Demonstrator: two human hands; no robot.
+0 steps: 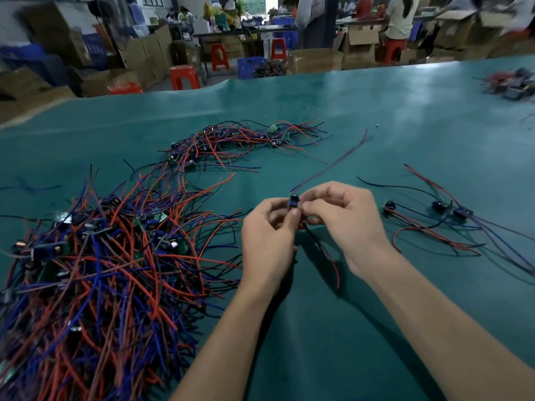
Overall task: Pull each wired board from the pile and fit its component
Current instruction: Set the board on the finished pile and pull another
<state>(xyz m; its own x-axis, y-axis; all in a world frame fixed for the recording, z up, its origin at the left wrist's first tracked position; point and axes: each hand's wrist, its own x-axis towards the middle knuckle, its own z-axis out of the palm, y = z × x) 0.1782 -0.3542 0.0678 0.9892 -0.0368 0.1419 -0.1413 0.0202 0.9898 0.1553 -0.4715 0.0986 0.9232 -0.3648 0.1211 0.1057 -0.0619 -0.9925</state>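
You have one wired board (294,202) up off the table (376,111), pinched between both hands near the middle of the view; your left hand (267,235) curls its fingers round the board's left side with the thumb tip on its lower edge; your right hand (344,221) pinches it from the right with thumb and forefinger; both hands are clenched on that same board; the small blue component sits on its upper face, too small to tell if it is seated; the board's long axis runs roughly up-and-down in view, tilted a little; one red-and-blue wire pair (333,164) leaves its top and trails away to the upper right, and a red and a dark wire hang below your hands toward you; two piles lie on the green mat; the big pile (95,256) of red, blue and black wires with green boards sits at your left, just beside your left forearm; a smaller pile (231,141) lies farther away, linked to the big one by a strand of wires; at your right I count about three boards (440,206) laid out apart from the piles, wires trailing right; another blurred heap (512,83) sits at the far right edge; four red stools (185,78) stand beyond the table.
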